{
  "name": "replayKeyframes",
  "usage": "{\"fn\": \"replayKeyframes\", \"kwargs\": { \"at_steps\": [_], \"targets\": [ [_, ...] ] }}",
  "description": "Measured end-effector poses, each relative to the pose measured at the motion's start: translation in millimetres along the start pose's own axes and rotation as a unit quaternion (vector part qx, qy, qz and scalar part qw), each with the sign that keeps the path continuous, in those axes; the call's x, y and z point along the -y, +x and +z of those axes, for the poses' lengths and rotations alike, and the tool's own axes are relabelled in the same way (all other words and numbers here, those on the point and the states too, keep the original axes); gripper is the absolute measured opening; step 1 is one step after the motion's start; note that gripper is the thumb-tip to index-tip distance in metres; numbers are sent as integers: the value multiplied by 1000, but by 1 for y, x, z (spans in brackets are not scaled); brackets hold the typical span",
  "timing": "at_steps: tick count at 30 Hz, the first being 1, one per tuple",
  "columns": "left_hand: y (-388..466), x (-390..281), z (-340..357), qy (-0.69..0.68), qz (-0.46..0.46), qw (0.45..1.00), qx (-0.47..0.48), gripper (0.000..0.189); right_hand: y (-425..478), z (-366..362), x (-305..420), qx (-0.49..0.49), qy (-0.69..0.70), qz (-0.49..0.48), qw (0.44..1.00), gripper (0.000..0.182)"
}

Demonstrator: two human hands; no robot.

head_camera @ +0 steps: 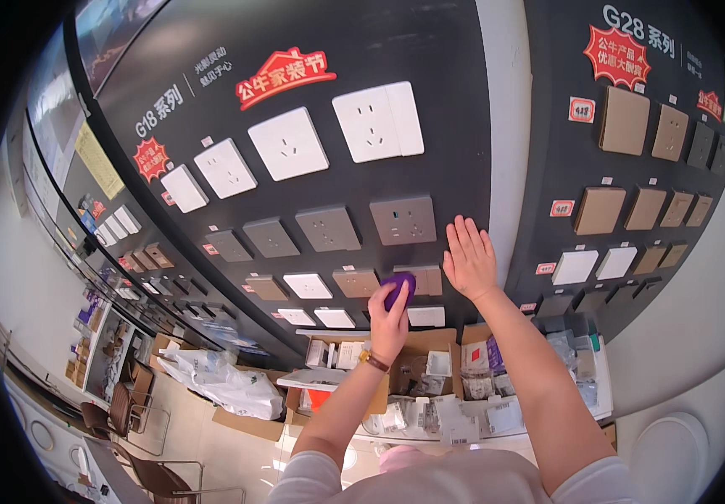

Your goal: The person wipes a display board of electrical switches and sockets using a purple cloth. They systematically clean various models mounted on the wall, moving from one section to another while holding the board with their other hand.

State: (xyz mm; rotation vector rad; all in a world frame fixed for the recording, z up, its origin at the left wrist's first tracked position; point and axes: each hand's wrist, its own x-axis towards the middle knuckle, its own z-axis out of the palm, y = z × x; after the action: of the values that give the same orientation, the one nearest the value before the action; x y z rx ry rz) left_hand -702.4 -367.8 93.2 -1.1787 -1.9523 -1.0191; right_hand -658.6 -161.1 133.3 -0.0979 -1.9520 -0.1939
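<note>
My left hand (390,316) holds a purple cloth (402,288) against the dark display board (223,183). The cloth covers part of the gap between a brown socket panel (356,283) and a wider brown panel (428,280). A watch (373,360) sits on my left wrist. My right hand (471,258) lies flat on the board with its fingers together, pointing up. Just left of its fingertips is a grey socket panel (403,220) with a small green port. White socket panels (378,121) run along the row above.
Below the board stand open cardboard boxes (422,353) with packaged parts. A white plastic bag (227,384) lies left of them. Brown chairs (154,472) stand lower left. On the right is a second display board (551,164) with brown switch panels (624,123).
</note>
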Motion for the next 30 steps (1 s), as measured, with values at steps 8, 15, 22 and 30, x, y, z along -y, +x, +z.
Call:
{"fn": "replayKeyframes", "kwargs": {
  "at_steps": [8, 15, 22, 30],
  "targets": [
    [-28, 17, 33, 66, 59, 994, 65, 59, 3, -1, 1, 1, -7, -14, 1000, 56],
    [15, -26, 18, 21, 55, 998, 27, 61, -1, 3, 0, -10, 2, -2, 1000, 57],
    [-35, 7, 41, 35, 71, 987, 143, 59, 2, 1, -4, -1, -1, -8, 1000, 57],
    [-62, 27, 43, 56, 66, 981, 172, 56, 2, 0, 0, 10, -12, -7, 1000, 57]
  ]
}}
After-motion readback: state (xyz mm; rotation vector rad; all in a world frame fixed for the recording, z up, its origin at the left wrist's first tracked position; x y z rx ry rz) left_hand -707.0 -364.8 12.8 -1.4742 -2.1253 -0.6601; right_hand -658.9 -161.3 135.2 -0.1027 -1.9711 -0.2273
